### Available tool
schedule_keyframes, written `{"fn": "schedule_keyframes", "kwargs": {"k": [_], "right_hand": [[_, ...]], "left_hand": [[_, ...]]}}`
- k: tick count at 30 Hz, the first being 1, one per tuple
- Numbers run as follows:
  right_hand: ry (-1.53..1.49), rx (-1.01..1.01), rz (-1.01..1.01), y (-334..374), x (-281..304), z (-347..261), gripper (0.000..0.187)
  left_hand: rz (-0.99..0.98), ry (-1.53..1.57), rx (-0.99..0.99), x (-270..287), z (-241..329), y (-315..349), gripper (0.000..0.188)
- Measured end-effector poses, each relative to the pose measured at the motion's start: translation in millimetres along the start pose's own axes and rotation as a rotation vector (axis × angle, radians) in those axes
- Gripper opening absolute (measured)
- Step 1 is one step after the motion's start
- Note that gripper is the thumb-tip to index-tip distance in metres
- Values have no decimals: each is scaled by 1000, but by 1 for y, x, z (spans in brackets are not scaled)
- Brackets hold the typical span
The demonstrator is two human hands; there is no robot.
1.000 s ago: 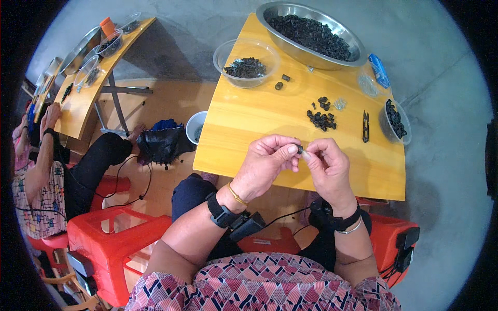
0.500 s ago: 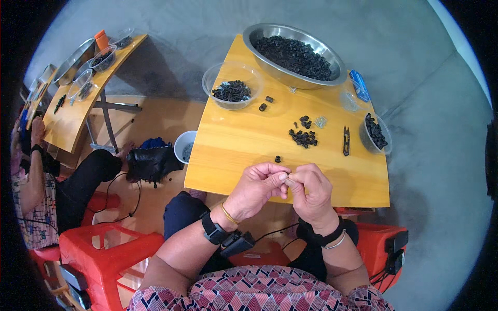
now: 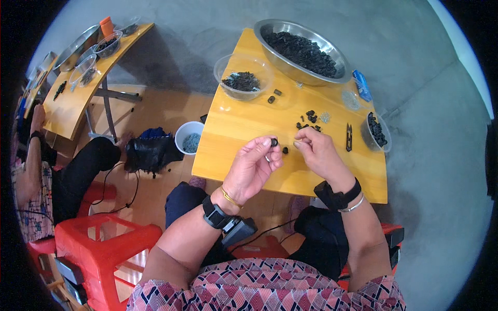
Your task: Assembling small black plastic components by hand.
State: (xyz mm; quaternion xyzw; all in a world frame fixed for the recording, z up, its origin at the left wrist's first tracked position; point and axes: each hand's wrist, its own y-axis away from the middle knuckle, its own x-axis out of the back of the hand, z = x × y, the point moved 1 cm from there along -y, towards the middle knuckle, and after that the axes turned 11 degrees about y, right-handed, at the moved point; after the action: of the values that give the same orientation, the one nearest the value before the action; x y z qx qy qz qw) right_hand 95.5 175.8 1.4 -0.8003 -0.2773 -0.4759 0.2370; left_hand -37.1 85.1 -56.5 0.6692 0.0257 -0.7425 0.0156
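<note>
Above the front part of the yellow table, my left hand (image 3: 255, 161) pinches a small black plastic cap (image 3: 274, 142) between thumb and forefinger. To its right and apart from it is my right hand (image 3: 319, 153), thumb and forefinger pressed together; whatever they hold is too small to make out. A loose black piece (image 3: 285, 150) lies on the table between the hands. Just beyond my right fingers is a little heap of black pieces (image 3: 310, 116), partly hidden by that hand, beside a small pile of clear bits (image 3: 324, 117).
A steel basin (image 3: 340, 78) of black parts stands at the far edge. Clear bowls hold black pieces at left (image 3: 220, 78) and right (image 3: 369, 136). Black thread snips (image 3: 349, 137) lie right of my hand. A white bucket (image 3: 181, 136) and red stool (image 3: 104, 233) stand left.
My hands were together at the fingertips and have drawn apart. The left one now shows the black cap, and the right has moved up and right towards the heap.
</note>
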Motion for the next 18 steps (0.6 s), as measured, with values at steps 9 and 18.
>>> {"fn": "schedule_keyframes", "kwargs": {"k": [9,18], "right_hand": [[271,42,190,-35,12,25,11],[514,119,-73,-57,-8,27,12]], "left_hand": [[8,21,-20,2,6,2,16],[1,-70,-35,4,4,0,16]]}}
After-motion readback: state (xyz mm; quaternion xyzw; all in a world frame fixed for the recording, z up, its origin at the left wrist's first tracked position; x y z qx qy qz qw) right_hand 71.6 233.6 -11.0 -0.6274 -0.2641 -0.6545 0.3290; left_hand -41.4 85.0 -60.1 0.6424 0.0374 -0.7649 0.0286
